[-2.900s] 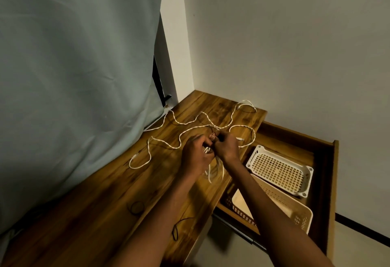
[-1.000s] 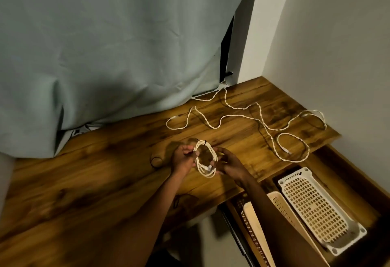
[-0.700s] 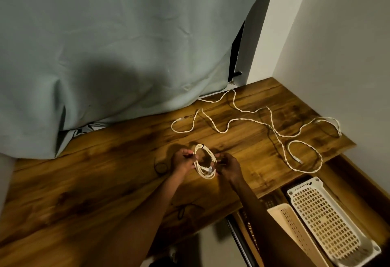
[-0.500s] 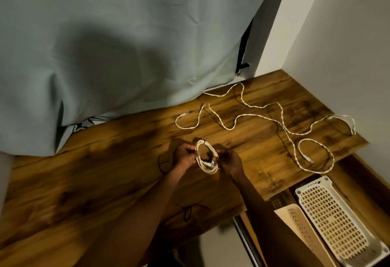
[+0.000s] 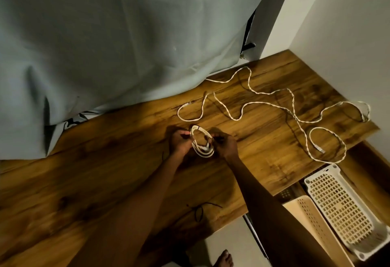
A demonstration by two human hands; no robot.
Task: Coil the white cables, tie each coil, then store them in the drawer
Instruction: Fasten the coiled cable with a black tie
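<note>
Coil of white cable is held between both hands above the wooden desk, near the middle of the view. The left hand grips its left side with curled fingers, and the right hand pinches the right side, where something dark and thin seems to sit between the fingertips; it may be a tie, but the light is too poor to be sure. To do this step well, I think the left hand should keep all loops pressed together while the right one wraps the tie across the whole bundle, at the place where the plug ends lie, so no end springs out. The second cable lies loose on the desk from 12 to 2 o'clock of the hands, well apart from them, with one loop near the desk edge at about 3 o'clock. A dark tie lies at 6 o'clock, close to the front edge. The open drawer is at 4 o'clock, below the desk edge, with a white basket and a beige basket inside it. The curtain closes the far side at 11 o'clock. The way to the drawer looks free for the right arm, if it passes in front of the loose loop.
</note>
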